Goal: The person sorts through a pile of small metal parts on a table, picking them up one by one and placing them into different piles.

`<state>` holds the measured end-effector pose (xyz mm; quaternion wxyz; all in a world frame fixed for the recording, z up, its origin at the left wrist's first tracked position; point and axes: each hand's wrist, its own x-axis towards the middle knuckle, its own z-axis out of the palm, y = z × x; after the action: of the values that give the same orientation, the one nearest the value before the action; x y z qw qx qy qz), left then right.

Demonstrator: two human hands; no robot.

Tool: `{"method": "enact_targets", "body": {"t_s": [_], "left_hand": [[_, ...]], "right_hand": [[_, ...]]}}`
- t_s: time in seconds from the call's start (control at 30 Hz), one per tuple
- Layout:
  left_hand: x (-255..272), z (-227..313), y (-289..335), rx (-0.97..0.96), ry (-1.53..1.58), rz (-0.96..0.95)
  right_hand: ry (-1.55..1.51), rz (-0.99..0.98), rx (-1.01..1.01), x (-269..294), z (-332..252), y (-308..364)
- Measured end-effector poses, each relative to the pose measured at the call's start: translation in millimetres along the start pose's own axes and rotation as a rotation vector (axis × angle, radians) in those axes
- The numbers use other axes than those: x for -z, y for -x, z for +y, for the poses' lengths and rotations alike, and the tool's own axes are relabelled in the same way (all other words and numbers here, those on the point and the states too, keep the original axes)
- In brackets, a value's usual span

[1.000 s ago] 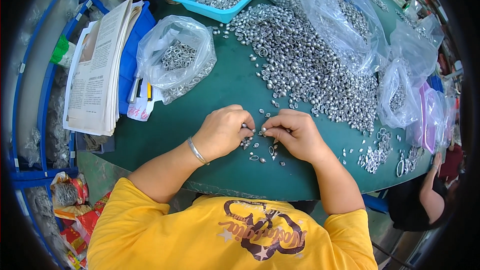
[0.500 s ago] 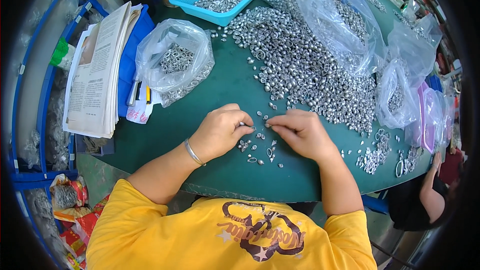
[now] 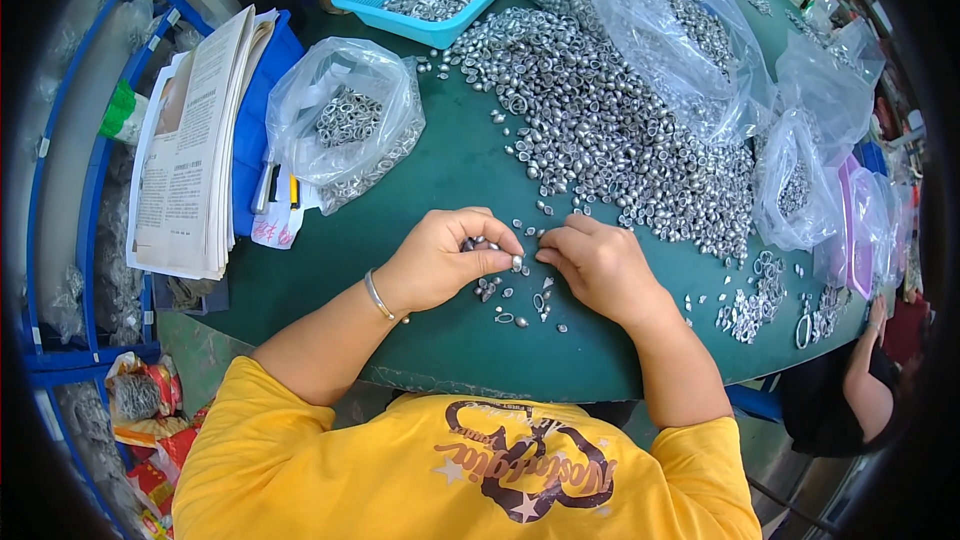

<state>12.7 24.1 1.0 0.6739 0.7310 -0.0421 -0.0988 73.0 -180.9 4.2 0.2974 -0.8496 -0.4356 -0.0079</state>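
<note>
One silvery piece [image 3: 517,263] sits pinched in the left hand [image 3: 438,258]; the right hand [image 3: 604,268] curls nearby, fingers narrow, whether holding anything I cannot tell.

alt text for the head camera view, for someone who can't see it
A person's left hand pinches a small silver piece above a green table, the right hand close beside it. Beyond the hands are a large pile of silver pieces, clear plastic bags and a blue basket.

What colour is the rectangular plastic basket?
The rectangular plastic basket is light turquoise blue; the head view shows it best.
</note>
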Motion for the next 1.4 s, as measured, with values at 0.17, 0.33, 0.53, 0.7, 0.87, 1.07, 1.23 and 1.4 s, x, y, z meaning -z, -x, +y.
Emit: {"method": "enact_targets", "body": {"t_s": [0.17,0.33,0.53,0.7,0.87,1.07,1.23,1.4], "left_hand": [[7.1,-3.9,3.8,0.269,0.738,-0.152],[9.7,-3.0,0.3,0.209,1.045,-0.257],[16.4,-7.8,4.7,0.222,1.164,-0.153],[18.2,23.2,5.2,0.249,0.13,0.015],[13.6,19.7,13.6,-0.09,-0.644,-0.178],[1.2,11.3,19.4,-0.138,-0.795,-0.194],[5.4,9.2,17.0,-0.155,-0.783,-0.218],[11.0,7.1,13.3,-0.117,-0.756,-0.195]], "right_hand": [[0.023,-0.042,0.023,-1.0,-4.1,0.4],[-0.16,0.051,0.02,-3.7,4.6,0.5],[-0.145,-0.037,-0.008,8.5,3.7,0.1],[-0.151,-0.108,-0.009,5.6,1.2,2.4],[-0.478,-0.065,-0.028,8.2,2.5,-2.9],[-0.549,-0.025,-0.014,11.9,-2.5,-1.9],[-1.177,-0.02,-0.315,11.9,1.9,5.3],[-1.213,-0.26,-0.164,16.4,3.6,5.4]]}}
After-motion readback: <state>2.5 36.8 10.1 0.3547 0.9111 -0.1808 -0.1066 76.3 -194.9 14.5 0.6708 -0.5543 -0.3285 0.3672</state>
